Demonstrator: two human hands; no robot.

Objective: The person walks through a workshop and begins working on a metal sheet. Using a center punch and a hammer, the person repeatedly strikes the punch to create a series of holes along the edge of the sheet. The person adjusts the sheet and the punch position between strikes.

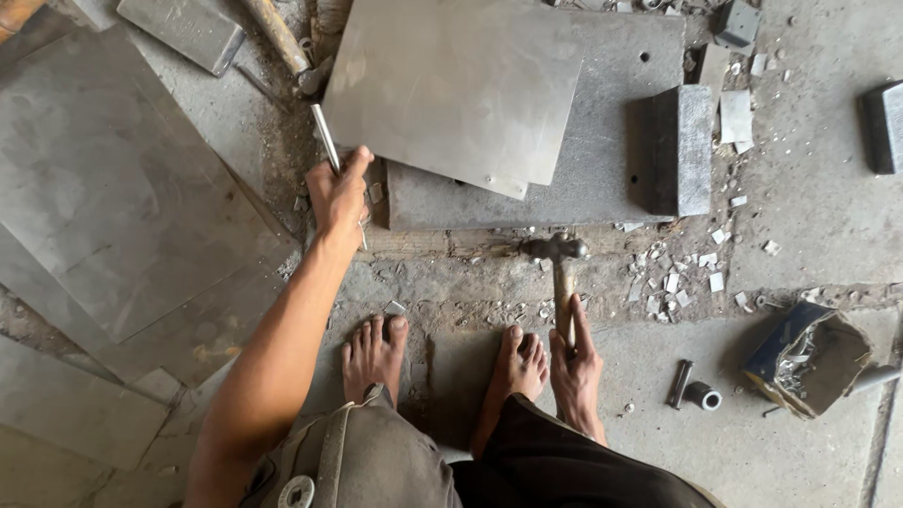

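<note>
1. Leftmost, large grey metal sheets [122,216] lie flat on the floor, overlapping; their far edges run out of view.
2. Next, the left hand [339,196] is closed around a thin metal rod [326,136], thumb up along it. The rod's long axis runs up and slightly left from the fist toward a wooden handle [277,36]; its lower tip shows just below the hand.
3. Just right of that hand, a thin steel plate [451,85] rests tilted on a thick grey slab [611,141], its near corner overhanging. A dark metal block [682,149] sits on the slab's right end.
4. Below, two bare feet [442,357] stand on the concrete between the hands.
5. Further right, the right hand [576,372] wraps the lower shaft of a hammer [562,273], index finger extended along it. The hammer's head points away from the person, near the slab's front edge, so this hand is the nearer to it.
6. Rightmost, a short metal tube [704,396] and a torn cardboard box [811,357] lie apart; the box's contents are hard to make out.
</note>
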